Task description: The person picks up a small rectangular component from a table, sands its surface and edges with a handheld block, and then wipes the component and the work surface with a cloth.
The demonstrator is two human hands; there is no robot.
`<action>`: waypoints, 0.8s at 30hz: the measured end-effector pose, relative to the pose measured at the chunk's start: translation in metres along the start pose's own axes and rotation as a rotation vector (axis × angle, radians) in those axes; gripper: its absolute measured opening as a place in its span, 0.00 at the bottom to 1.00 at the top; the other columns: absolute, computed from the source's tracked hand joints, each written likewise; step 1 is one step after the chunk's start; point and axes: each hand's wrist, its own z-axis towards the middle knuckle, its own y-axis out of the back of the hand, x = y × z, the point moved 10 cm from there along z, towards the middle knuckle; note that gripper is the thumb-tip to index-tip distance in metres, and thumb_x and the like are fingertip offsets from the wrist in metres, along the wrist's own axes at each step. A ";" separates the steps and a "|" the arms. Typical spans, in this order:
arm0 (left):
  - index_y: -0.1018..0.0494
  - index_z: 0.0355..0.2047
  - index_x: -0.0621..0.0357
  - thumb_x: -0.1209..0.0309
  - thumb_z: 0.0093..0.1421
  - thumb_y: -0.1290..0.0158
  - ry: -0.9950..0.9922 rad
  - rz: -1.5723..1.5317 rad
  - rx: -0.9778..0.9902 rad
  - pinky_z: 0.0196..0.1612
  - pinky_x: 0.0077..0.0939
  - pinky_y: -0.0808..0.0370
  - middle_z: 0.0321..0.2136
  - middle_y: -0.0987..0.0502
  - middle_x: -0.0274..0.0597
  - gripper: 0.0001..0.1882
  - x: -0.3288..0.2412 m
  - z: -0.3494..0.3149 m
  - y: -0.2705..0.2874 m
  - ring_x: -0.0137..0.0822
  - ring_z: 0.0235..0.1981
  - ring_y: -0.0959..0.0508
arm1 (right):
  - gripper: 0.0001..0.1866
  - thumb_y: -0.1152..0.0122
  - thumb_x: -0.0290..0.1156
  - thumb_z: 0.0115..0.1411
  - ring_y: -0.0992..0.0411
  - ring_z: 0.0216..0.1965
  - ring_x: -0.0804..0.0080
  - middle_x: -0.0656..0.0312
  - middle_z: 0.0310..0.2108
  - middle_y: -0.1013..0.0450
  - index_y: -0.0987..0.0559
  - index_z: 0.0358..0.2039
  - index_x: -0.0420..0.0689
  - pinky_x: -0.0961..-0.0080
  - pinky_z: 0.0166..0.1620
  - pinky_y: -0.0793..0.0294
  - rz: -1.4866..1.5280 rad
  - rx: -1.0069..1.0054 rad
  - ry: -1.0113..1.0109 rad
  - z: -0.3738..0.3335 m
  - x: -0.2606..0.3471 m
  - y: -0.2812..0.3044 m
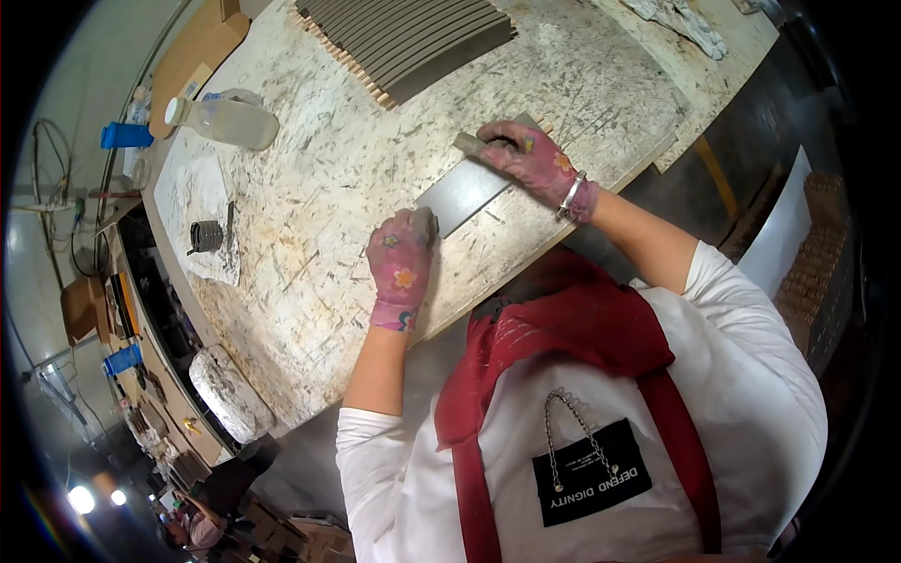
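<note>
A flat silvery metal plate [469, 194] lies slantwise near the table's front edge, between my two gloved hands. My left hand [402, 263], in a pink flowered glove, is closed at the plate's lower left end. Over the plate's upper right end my right hand [537, 167] is bent, its fingers and thumb curled around a dark gap. Grey patches show at the fingertips of both hands; whether these are glove coating or small pieces held, I cannot tell. Beyond the plate lies a row of long grey-brown strips [408, 42] with light-coloured ends.
Left on the scuffed white table [310, 197] lie a clear bottle [230, 123], a white sheet [199, 192] and a dark coil [206, 236]. Cardboard [200, 47] stands at the far left edge, a crumpled cloth [690, 23] at the far right. A wrapped bundle [230, 394] sits beside the lower left edge.
</note>
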 end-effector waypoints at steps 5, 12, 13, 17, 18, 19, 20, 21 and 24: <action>0.25 0.29 0.61 0.64 0.59 0.48 0.118 -0.586 0.460 0.36 0.37 0.27 0.28 0.24 0.50 0.12 -0.015 -0.024 -0.010 0.47 0.31 0.23 | 0.29 0.39 0.54 0.54 0.28 0.42 0.67 0.55 0.39 0.26 0.23 0.45 0.41 0.73 0.47 0.29 -0.167 -0.063 0.049 -0.005 0.015 0.010; 0.22 0.34 0.55 0.62 0.53 0.42 -0.035 -0.182 0.083 0.37 0.37 0.27 0.30 0.23 0.45 0.13 -0.012 -0.029 0.029 0.46 0.33 0.24 | 0.21 0.39 0.40 0.59 0.31 0.43 0.74 0.60 0.42 0.28 0.25 0.47 0.39 0.78 0.48 0.32 -0.108 -0.006 -0.002 -0.003 0.008 0.003; 0.22 0.35 0.55 0.64 0.51 0.41 0.150 -0.230 0.155 0.36 0.37 0.28 0.30 0.24 0.44 0.13 0.002 -0.032 0.010 0.46 0.32 0.24 | 0.21 0.39 0.40 0.59 0.31 0.43 0.74 0.60 0.42 0.28 0.25 0.47 0.39 0.78 0.48 0.32 -0.111 -0.030 -0.003 -0.003 0.007 0.004; 0.22 0.34 0.56 0.67 0.51 0.41 0.135 -0.217 -0.105 0.37 0.36 0.29 0.30 0.24 0.45 0.10 0.000 -0.032 0.009 0.45 0.33 0.25 | 0.27 0.39 0.52 0.54 0.28 0.41 0.67 0.56 0.39 0.25 0.23 0.45 0.42 0.73 0.46 0.29 -0.045 -0.068 0.009 -0.004 0.004 0.004; 0.22 0.33 0.57 0.68 0.51 0.41 0.166 -0.230 -0.030 0.37 0.36 0.29 0.31 0.24 0.45 0.09 0.003 -0.034 -0.001 0.46 0.33 0.25 | 0.27 0.39 0.51 0.55 0.28 0.41 0.67 0.56 0.39 0.25 0.23 0.45 0.41 0.73 0.46 0.29 -0.029 -0.072 0.009 -0.004 0.003 0.004; 0.21 0.33 0.57 0.69 0.52 0.42 0.198 -0.243 0.045 0.37 0.35 0.28 0.31 0.24 0.45 0.09 0.008 -0.036 -0.009 0.46 0.34 0.25 | 0.26 0.39 0.50 0.55 0.28 0.41 0.67 0.56 0.39 0.25 0.23 0.45 0.41 0.73 0.46 0.29 -0.013 -0.076 0.009 -0.004 0.003 0.005; 0.21 0.33 0.57 0.69 0.52 0.42 0.199 -0.245 0.042 0.37 0.35 0.28 0.31 0.24 0.45 0.09 0.010 -0.039 -0.007 0.46 0.34 0.25 | 0.26 0.39 0.50 0.55 0.28 0.41 0.67 0.56 0.39 0.25 0.23 0.45 0.41 0.73 0.46 0.29 -0.016 -0.074 0.010 -0.003 0.003 0.005; 0.22 0.32 0.58 0.69 0.52 0.42 0.165 -0.299 -0.043 0.38 0.35 0.28 0.32 0.24 0.46 0.08 0.013 -0.042 0.006 0.46 0.35 0.25 | 0.26 0.38 0.49 0.55 0.28 0.41 0.67 0.56 0.39 0.25 0.23 0.45 0.41 0.73 0.46 0.29 -0.045 -0.073 0.024 -0.003 0.005 0.005; 0.23 0.32 0.60 0.68 0.53 0.44 0.157 -0.180 -0.042 0.43 0.36 0.30 0.36 0.25 0.47 0.09 0.023 -0.050 0.018 0.47 0.40 0.26 | 0.25 0.38 0.47 0.55 0.28 0.41 0.68 0.56 0.39 0.25 0.23 0.45 0.41 0.73 0.46 0.29 -0.081 -0.073 0.035 -0.003 0.007 0.004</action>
